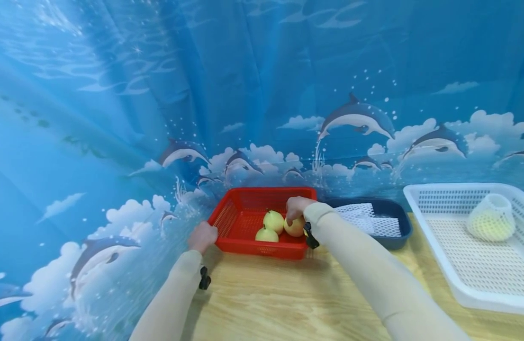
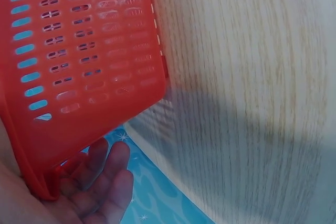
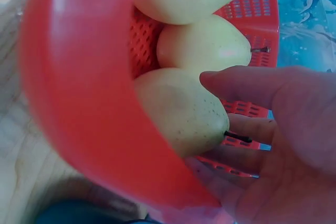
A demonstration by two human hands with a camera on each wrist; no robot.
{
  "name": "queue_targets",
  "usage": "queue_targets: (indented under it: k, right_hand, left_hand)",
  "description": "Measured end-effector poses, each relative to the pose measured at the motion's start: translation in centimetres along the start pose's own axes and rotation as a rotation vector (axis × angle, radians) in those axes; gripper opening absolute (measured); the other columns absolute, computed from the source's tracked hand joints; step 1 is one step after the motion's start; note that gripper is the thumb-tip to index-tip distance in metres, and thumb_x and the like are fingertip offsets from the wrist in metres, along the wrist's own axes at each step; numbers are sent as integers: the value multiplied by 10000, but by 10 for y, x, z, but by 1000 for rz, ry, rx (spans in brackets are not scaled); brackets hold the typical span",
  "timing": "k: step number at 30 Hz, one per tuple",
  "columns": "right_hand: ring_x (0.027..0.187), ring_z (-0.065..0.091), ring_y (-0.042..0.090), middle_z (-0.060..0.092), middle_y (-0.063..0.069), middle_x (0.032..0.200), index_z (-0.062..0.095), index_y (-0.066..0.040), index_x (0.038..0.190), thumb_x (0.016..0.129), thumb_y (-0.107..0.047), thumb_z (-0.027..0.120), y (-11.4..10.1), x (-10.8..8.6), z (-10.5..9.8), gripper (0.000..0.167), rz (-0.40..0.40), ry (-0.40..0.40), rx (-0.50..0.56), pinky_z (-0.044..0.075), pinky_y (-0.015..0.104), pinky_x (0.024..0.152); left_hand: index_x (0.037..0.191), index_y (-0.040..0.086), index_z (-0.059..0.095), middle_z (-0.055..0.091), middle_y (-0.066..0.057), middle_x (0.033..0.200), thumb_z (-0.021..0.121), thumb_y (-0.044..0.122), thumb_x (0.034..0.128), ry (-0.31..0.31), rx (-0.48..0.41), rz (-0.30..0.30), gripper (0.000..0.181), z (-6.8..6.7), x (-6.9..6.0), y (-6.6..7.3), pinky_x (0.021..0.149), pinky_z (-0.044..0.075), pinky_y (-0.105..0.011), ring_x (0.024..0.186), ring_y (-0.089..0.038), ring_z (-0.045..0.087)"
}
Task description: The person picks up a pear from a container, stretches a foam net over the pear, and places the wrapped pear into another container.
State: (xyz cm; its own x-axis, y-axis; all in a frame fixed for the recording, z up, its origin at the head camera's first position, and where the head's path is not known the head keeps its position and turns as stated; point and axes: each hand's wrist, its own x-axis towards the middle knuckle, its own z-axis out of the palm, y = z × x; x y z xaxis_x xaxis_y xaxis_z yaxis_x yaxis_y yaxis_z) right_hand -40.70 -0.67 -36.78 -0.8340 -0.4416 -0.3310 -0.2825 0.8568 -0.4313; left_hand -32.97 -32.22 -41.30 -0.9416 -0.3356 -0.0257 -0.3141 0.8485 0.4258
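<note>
A red plastic basket [image 1: 262, 248] with slotted walls stands on the wooden table, holding three pale yellow pears. My left hand [image 1: 203, 237] grips the basket's left rim at its near corner; in the left wrist view the fingers [image 2: 116, 182] curl under the rim. Inside the basket, my right hand [image 1: 298, 208] holds the rightmost pear [image 3: 181, 111]. Its thumb lies on top of that pear, and the other fingers reach round the far side, partly hidden. The middle pear [image 1: 273, 221] and the near pear [image 1: 267, 234] sit beside it, stems showing.
Right of the basket stands a dark blue tray [image 1: 404, 232] with white foam net sleeves [image 1: 385, 227]. Farther right, a white basket [image 1: 447, 270] contains a pear in a foam net [image 1: 491, 220]. A dolphin-printed blue curtain [image 1: 262, 94] hangs behind and left of the wooden table [image 1: 262, 298].
</note>
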Motion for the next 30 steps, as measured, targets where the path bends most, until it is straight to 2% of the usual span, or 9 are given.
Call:
queue_targets:
  k: [2,9,15,22,30]
  right_hand:
    - [669,484,187,547,47,808,703,-46,948,882,-151,722,0,3,-2,126,17,-11,8,424,293,575]
    - [882,570,223,645,69,1060,693,-78,1083,864,-214,771,3,15,-5,269,70,-21,3,529,362,731]
    - [948,595,241,665,79,1131,716,-90,1072,822,-198,808,3,21,-2,288,103,-43,18,567,410,812]
    - [981,604,220,669,54,1125,731,-120,1014,817,-224,828,2,23,2,244,110,-50,-52,561,409,834]
    - [974,610,224,679,48,1095,738,-134,949,788,-225,853,2,22,7,218,131,-42,-30,567,411,820]
  left_hand:
    - [786,100,562,543,-91,733,412,243,987,1,7,-4,289,-1,0,1,549,426,-396,677,-260,541]
    - [757,118,547,539,-85,717,423,250,988,1,10,-11,294,1,4,-1,528,418,-381,658,-252,537]
    - [757,119,535,524,-77,700,429,241,979,2,-6,-12,275,1,3,-2,517,407,-372,637,-242,526]
    - [757,117,534,487,-54,671,416,220,977,-15,-24,-18,269,2,3,-2,499,389,-358,597,-217,489]
    - [831,88,562,523,-77,733,423,228,977,-10,-36,-43,245,4,4,-1,544,396,-366,646,-232,514]
